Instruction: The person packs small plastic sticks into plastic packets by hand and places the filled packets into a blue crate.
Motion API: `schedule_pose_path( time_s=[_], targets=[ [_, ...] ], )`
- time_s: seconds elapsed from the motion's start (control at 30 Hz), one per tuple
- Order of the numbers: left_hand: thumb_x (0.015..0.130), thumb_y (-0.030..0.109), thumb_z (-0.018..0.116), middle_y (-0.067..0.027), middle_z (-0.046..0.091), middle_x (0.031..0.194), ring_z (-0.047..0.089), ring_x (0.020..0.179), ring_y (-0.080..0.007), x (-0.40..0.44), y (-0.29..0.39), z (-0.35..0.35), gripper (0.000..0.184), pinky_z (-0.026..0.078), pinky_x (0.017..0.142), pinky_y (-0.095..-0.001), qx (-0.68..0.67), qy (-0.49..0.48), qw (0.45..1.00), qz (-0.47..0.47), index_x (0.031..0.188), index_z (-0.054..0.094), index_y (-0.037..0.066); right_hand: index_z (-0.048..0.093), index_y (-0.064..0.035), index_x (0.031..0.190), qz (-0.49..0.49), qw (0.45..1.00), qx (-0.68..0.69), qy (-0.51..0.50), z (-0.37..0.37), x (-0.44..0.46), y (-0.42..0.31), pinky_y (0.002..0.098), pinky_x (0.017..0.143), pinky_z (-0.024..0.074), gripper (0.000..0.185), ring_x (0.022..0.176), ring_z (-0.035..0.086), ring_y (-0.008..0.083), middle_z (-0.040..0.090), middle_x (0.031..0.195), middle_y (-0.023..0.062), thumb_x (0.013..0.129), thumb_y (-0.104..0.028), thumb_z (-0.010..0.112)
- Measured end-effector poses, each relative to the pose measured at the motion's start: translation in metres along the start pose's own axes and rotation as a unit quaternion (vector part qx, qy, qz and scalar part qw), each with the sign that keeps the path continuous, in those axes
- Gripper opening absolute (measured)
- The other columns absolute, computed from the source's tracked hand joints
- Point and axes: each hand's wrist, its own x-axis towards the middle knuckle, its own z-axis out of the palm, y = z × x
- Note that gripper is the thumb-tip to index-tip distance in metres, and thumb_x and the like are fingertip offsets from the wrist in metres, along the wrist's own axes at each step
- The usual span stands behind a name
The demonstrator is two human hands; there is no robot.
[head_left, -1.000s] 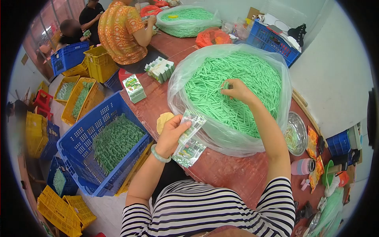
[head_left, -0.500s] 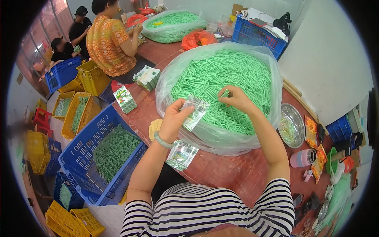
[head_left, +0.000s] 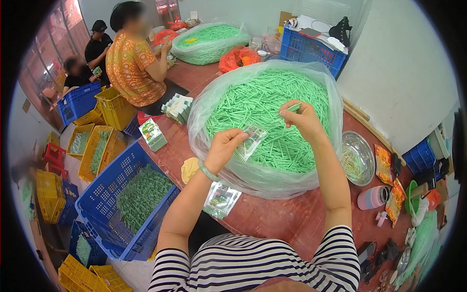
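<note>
My left hand pinches a small clear-and-silver plastic packet between thumb and fingers. A few short green sticks are held in the fingertips of my right hand, to the right of the packet. Both hands are above a heap of green sticks inside a large clear plastic bag on the red table. Below my left wrist lies a stack of flat printed packets. Another packet stack sits at the table's left edge, near several white-and-green bundles.
A blue crate of green-filled packets stands left of the table. On the right are a steel bowl and a pink bottle. A person in an orange patterned shirt works at the far left, beside a second bag of sticks.
My right hand has moved slightly right, and the green sticks in its fingertips show more clearly. The packet in my left hand has shifted right and a little down. The camera view has shifted slightly.
</note>
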Motion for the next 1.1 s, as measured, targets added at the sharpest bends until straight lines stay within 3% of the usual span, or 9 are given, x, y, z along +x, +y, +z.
schedule_pose_path(
  time_s=[0.33,0.5,0.6,0.73,0.83,0.93,1.07,1.1],
  targets=[
    [0.095,0.016,0.060,0.0025,0.063,0.083,0.053,0.078,-0.0054,-0.002,0.010,0.011,0.021,0.043,0.071,-0.0225,-0.025,-0.065,0.998,-0.012,0.100,0.070,-0.002,0.067,-0.0047,0.090,-0.014,0.996,-0.021,-0.082,0.017,-0.007,-0.023,0.0212,0.054,0.0406,0.012,0.061,0.052,0.0056,0.062,0.075,-0.0005,0.081,-0.008,0.073],
    [0.095,0.018,0.060,0.0015,0.065,0.085,0.054,0.078,-0.0052,0.003,0.015,0.031,0.024,0.044,0.070,-0.0224,-0.111,-0.024,0.993,-0.031,0.103,0.069,-0.003,0.065,-0.0041,0.094,-0.009,0.987,-0.098,-0.129,0.025,-0.013,-0.017,0.0209,0.063,0.0441,0.014,0.072,0.055,0.0051,0.064,0.085,-0.0008,0.083,-0.010,0.072],
    [0.097,0.018,0.059,0.0004,0.066,0.093,0.057,0.087,-0.0063,0.009,0.012,0.031,0.024,0.046,0.077,-0.0235,-0.089,-0.073,0.992,-0.044,0.107,0.067,-0.001,0.064,-0.0040,0.099,-0.013,0.984,-0.139,-0.113,0.022,-0.014,-0.016,0.0225,0.070,0.0469,0.018,0.079,0.057,0.0062,0.064,0.090,-0.0008,0.084,-0.011,0.072],
    [0.100,0.022,0.054,-0.0006,0.066,0.097,0.058,0.088,-0.0070,0.021,0.018,0.048,0.027,0.046,0.078,-0.0250,-0.268,-0.085,0.952,-0.122,0.111,0.064,0.000,0.064,-0.0054,0.104,-0.015,0.982,-0.151,-0.109,0.016,-0.010,-0.012,0.0248,0.075,0.0481,0.022,0.090,0.058,0.0088,0.062,0.107,0.0031,0.085,-0.012,0.071],
    [0.100,0.025,0.052,-0.0002,0.065,0.094,0.057,0.087,-0.0076,0.027,0.021,0.058,0.027,0.044,0.080,-0.0255,-0.321,-0.056,0.935,-0.139,0.109,0.065,0.002,0.060,-0.0082,0.123,-0.092,0.953,-0.267,-0.112,0.015,-0.013,-0.016,0.0292,0.081,0.0478,0.037,0.109,0.053,0.0151,0.052,0.128,0.0093,0.088,-0.017,0.068],
    [0.100,0.026,0.052,-0.0009,0.066,0.094,0.058,0.088,-0.0084,0.032,0.017,0.063,0.028,0.045,0.080,-0.0265,-0.294,-0.039,0.949,-0.108,0.108,0.065,0.003,0.042,-0.0142,0.144,-0.025,0.922,-0.322,-0.213,0.009,-0.019,-0.029,0.0351,0.093,0.0446,0.058,0.129,0.041,0.0228,0.037,0.146,0.0140,0.091,-0.023,0.064],
    [0.101,0.026,0.051,-0.0017,0.067,0.096,0.061,0.087,-0.0091,0.038,0.008,0.061,0.028,0.049,0.077,-0.0272,-0.266,-0.044,0.958,-0.101,0.108,0.064,0.003,0.024,-0.0137,0.153,-0.095,0.938,-0.304,-0.139,-0.001,-0.016,-0.030,0.0410,0.108,0.0339,0.067,0.142,0.026,0.0278,0.029,0.153,0.0147,0.096,-0.031,0.056],
    [0.101,0.026,0.051,-0.0015,0.067,0.096,0.060,0.086,-0.0091,0.038,0.008,0.061,0.028,0.049,0.077,-0.0272,-0.273,-0.041,0.955,-0.106,0.107,0.064,0.003,0.024,-0.0129,0.152,-0.076,0.923,-0.331,-0.183,0.000,-0.016,-0.023,0.0407,0.108,0.0342,0.067,0.140,0.029,0.0278,0.030,0.153,0.0140,0.096,-0.032,0.055]
  ],
)
